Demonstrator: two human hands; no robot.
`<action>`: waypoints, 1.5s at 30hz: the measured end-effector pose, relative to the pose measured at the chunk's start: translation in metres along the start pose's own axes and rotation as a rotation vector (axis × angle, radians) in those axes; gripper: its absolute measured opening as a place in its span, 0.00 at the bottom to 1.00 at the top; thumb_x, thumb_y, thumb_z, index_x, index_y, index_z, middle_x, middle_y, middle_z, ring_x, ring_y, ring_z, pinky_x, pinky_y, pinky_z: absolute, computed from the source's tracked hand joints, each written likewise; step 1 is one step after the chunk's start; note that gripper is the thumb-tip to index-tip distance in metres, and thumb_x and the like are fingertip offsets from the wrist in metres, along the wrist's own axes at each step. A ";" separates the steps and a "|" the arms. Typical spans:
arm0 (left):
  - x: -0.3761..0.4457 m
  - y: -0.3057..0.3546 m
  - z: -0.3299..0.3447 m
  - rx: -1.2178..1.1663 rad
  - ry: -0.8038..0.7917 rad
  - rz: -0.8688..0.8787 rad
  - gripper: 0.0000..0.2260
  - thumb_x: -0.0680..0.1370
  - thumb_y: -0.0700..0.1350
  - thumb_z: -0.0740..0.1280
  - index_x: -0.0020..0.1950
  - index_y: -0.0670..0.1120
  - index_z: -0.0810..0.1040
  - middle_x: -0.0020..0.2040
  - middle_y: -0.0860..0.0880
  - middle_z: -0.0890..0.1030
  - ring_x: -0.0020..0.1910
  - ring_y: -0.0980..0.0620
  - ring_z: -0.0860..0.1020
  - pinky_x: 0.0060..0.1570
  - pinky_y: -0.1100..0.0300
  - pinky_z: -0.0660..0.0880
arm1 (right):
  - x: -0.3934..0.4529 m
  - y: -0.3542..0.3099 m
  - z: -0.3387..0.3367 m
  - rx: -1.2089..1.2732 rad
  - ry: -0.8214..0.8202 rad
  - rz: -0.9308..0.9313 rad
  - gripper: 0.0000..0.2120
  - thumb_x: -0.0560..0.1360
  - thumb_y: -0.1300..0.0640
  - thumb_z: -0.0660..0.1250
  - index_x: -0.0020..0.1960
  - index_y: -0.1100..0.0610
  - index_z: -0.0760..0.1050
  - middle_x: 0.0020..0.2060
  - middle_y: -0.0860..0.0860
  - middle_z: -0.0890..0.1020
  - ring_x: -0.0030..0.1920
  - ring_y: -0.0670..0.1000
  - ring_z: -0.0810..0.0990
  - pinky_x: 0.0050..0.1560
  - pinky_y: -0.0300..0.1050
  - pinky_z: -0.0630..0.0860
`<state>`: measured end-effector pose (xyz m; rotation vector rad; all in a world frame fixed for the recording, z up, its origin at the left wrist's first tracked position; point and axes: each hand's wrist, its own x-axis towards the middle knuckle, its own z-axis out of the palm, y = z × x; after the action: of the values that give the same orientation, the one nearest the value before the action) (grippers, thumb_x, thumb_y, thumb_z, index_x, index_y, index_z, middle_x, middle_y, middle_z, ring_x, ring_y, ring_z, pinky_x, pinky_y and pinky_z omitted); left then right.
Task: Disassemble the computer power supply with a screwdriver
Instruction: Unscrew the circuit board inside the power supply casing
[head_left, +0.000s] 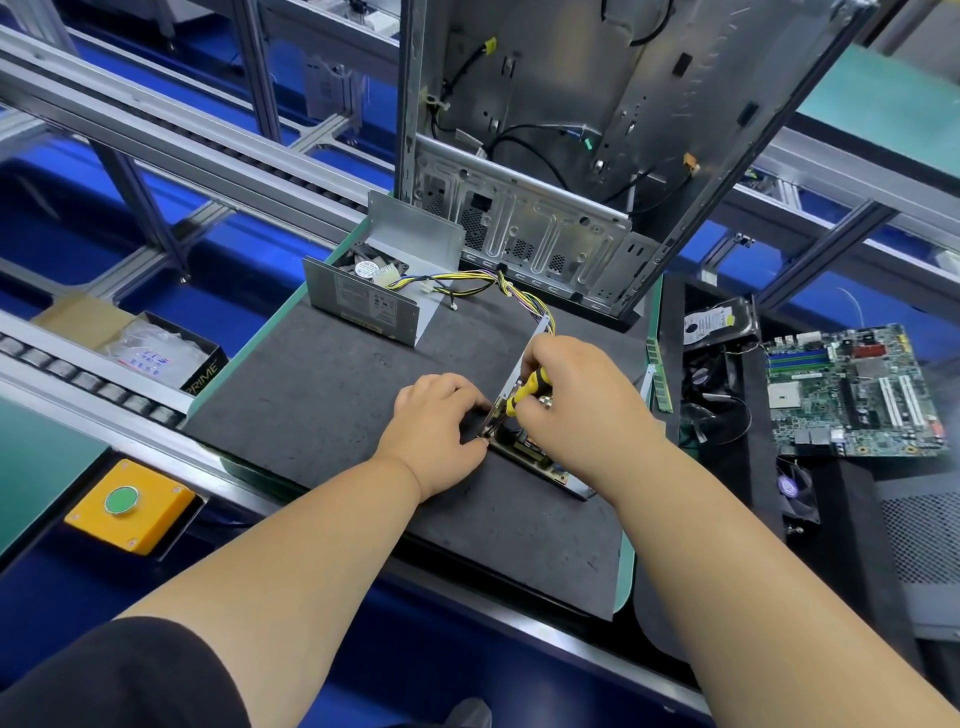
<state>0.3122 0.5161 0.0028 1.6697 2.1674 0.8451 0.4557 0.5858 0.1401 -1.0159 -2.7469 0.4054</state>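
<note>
Fingers of the right hand (571, 395) curl round a yellow-and-black-handled screwdriver (522, 393), tip down in the open grey metal power supply tray (535, 457). Coloured wires (524, 299) trail from it. Left hand (434, 423) pinches its near corner.

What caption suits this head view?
Right hand drives a yellow screwdriver into the power supply tray; left hand steadies it.

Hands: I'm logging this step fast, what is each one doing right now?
Left hand: fingers curled, steadying the power supply tray.
Right hand: gripping the yellow screwdriver.
</note>
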 end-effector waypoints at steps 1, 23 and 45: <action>0.000 0.000 0.000 0.001 -0.001 0.001 0.16 0.71 0.51 0.69 0.59 0.55 0.77 0.59 0.58 0.73 0.61 0.52 0.65 0.59 0.59 0.55 | -0.001 0.000 0.000 -0.045 0.014 -0.007 0.07 0.74 0.52 0.66 0.45 0.53 0.69 0.40 0.49 0.76 0.44 0.55 0.74 0.38 0.47 0.64; 0.000 -0.002 0.002 0.007 0.012 0.019 0.16 0.71 0.52 0.70 0.58 0.56 0.76 0.57 0.60 0.72 0.60 0.53 0.64 0.57 0.59 0.55 | -0.003 -0.002 -0.004 -0.141 0.009 0.027 0.16 0.80 0.40 0.60 0.49 0.54 0.68 0.36 0.48 0.76 0.40 0.56 0.75 0.35 0.49 0.65; 0.001 -0.003 0.002 0.010 -0.012 0.021 0.15 0.71 0.52 0.69 0.58 0.56 0.75 0.57 0.59 0.72 0.61 0.53 0.64 0.56 0.61 0.53 | -0.002 -0.005 -0.004 -0.159 -0.004 0.069 0.15 0.79 0.41 0.61 0.50 0.54 0.69 0.38 0.49 0.77 0.42 0.55 0.74 0.35 0.47 0.64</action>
<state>0.3107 0.5172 0.0000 1.7002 2.1536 0.8291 0.4553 0.5818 0.1452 -1.1509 -2.7898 0.2013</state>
